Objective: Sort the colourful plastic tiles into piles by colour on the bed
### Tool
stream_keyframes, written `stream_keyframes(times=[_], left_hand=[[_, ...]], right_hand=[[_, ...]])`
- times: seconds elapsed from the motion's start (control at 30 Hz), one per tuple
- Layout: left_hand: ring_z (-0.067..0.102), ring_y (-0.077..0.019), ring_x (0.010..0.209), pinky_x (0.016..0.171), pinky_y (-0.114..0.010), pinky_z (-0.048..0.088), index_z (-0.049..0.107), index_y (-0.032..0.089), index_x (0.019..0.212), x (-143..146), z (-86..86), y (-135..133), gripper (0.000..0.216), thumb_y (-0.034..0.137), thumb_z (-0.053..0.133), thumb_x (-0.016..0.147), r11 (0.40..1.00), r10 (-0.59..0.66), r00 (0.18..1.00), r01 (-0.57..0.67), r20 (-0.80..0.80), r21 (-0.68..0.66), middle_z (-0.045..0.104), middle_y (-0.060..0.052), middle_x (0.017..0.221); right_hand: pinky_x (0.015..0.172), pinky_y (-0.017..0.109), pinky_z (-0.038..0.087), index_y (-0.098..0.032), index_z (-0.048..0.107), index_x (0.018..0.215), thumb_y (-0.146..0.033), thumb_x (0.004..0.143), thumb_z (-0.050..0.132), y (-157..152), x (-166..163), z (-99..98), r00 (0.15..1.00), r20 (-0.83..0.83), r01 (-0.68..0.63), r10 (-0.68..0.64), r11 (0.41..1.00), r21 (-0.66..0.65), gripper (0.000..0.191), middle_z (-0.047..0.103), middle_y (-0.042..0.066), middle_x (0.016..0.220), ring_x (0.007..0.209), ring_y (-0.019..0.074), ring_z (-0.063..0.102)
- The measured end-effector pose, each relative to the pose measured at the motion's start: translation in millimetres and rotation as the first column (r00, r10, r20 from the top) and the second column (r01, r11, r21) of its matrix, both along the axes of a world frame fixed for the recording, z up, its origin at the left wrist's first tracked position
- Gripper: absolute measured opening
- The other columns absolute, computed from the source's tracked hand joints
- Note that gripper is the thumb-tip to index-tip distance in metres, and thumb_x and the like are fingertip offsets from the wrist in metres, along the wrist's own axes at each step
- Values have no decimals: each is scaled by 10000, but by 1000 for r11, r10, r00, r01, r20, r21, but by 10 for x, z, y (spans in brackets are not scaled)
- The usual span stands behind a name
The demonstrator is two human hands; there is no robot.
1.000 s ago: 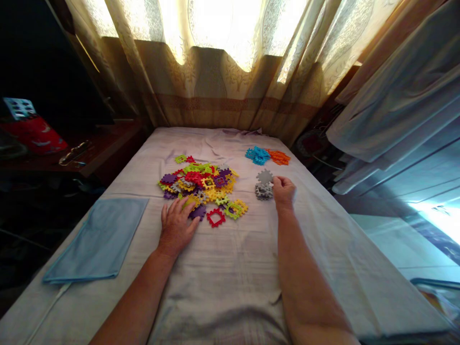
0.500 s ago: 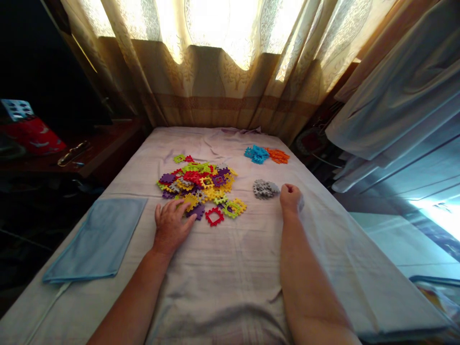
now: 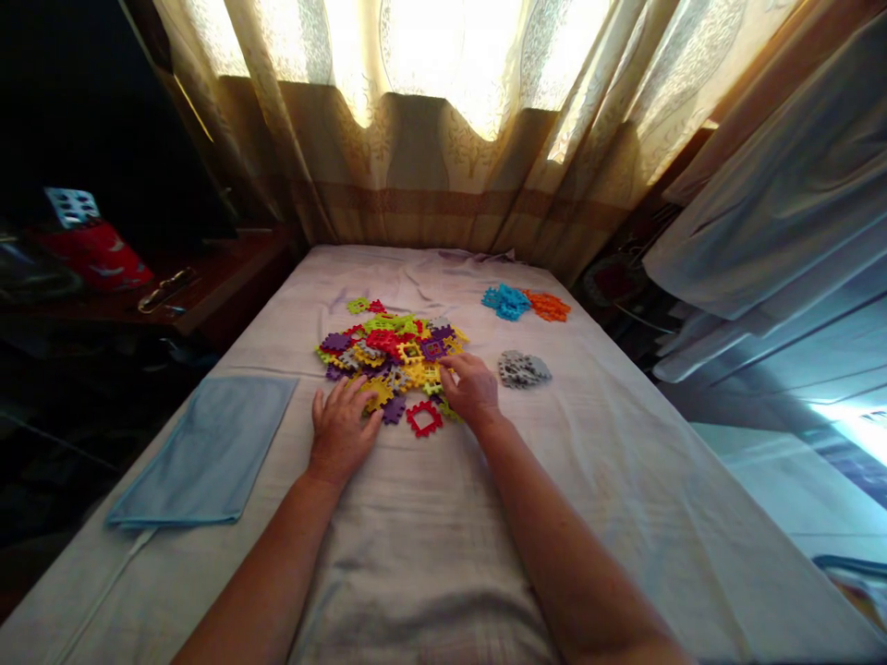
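Observation:
A mixed pile of square plastic interlocking tiles (image 3: 381, 339) in red, yellow, green, purple and grey lies on the bed. My left hand (image 3: 343, 429) rests at its near left edge, fingers spread, the tips touching a yellow tile (image 3: 376, 394). Beside it lies a purple tile (image 3: 394, 410). At the right side of the pile is my right hand (image 3: 472, 395), thumb and fingers slightly apart over yellow and green tiles, with nothing visibly held. A red square frame tile (image 3: 424, 419) lies flat between the two hands.
Right of the pile sits a grey heap of tiles (image 3: 525, 369). Farther back are a blue heap (image 3: 506, 302) and an orange heap (image 3: 548, 306). A blue cloth pad (image 3: 208, 453) with a cord lies at left. Curtains (image 3: 416, 185) hang behind the bed.
My right hand has moved left from beside the grey heap to the mixed pile, and its closed fingers have loosened. My left hand stays by the pile. The view has shifted slightly.

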State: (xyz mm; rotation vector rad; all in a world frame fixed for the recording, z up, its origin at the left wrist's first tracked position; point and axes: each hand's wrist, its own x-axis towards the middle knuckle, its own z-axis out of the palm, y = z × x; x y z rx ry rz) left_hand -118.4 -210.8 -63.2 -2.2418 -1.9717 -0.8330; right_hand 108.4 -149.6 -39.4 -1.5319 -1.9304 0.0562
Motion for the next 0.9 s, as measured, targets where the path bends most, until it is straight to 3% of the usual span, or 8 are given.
stream_keyframes(times=[0.1, 0.2, 0.37, 0.63, 0.9], left_hand=[[454, -318, 1353, 1147, -582, 234, 611, 252, 1260, 12, -25, 12, 399, 316, 569, 869, 1000, -10, 1000, 10, -2, -11, 565, -85, 1420], [457, -318, 1349, 1156, -575, 221, 588, 251, 1302, 20, -45, 19, 432, 320, 557, 877, 1000, -14, 1000, 14, -3, -13, 563, -90, 1422], [501, -299, 1295, 1176, -559, 176, 622, 249, 1251, 17, -68, 29, 378, 323, 544, 888, 999, -30, 999, 30, 31, 13, 623, -88, 1341], [558, -288, 1203, 1159, -550, 197, 648, 230, 1184, 0, -17, 24, 338, 329, 561, 872, 999, -8, 997, 5, 71, 38, 665, -98, 1252], [560, -300, 1201, 1135, -563, 243, 650, 228, 1192, -58, 2, 46, 365, 335, 566, 853, 999, 29, 998, -30, 51, 32, 661, -108, 1257]], right_hand=[[969, 348, 428, -223, 697, 1132, -249, 890, 546, -112, -265, 3, 977, 90, -190, 193, 981, -41, 286, 693, 84, 1134, 1068, 225, 577], [1024, 391, 386, -226, 641, 1250, -268, 897, 551, -186, -398, 7, 950, 161, -255, 268, 962, -97, 367, 648, 90, 1248, 1167, 248, 525], [982, 397, 381, -251, 657, 1220, -277, 897, 558, -219, -493, 30, 934, 227, -242, 275, 957, -161, 339, 645, 78, 1249, 1156, 258, 517], [904, 356, 380, -247, 705, 1062, -301, 945, 526, -192, -542, 18, 938, 248, -218, 244, 967, -130, 221, 689, 80, 1091, 1048, 235, 540], [879, 330, 397, -229, 705, 988, -251, 961, 489, -101, -295, -24, 974, 162, -167, 158, 985, 43, 219, 699, 75, 994, 945, 208, 575]])
